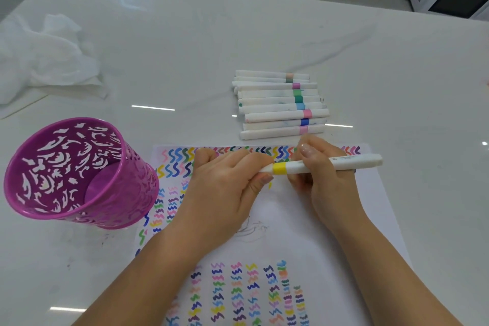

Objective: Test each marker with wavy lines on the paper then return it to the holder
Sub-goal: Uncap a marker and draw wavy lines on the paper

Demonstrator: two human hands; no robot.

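The marker [296,167], white with a yellow band, lies level just right of the frame's centre, held above the paper [291,219] between both hands. The left hand [225,188] has its fingers curled round the marker's left end, which is hidden inside the grip up to the yellow band; the thumb tip sits just under that band. The right hand [325,185] pinches the barrel right beside the band, forefinger over the top and thumb below, and the rest of the barrel juts out past the hand toward the right. A small print on that barrel is too small to read.

The paper carries rows of wavy strokes in many colours along its top, left and lower parts. Above it lies a pile of markers [281,106], side by side, each with a coloured band. At the left stands the purple cut-out holder [66,156], its foot touching the paper's left edge. All rest on a white table [185,47].
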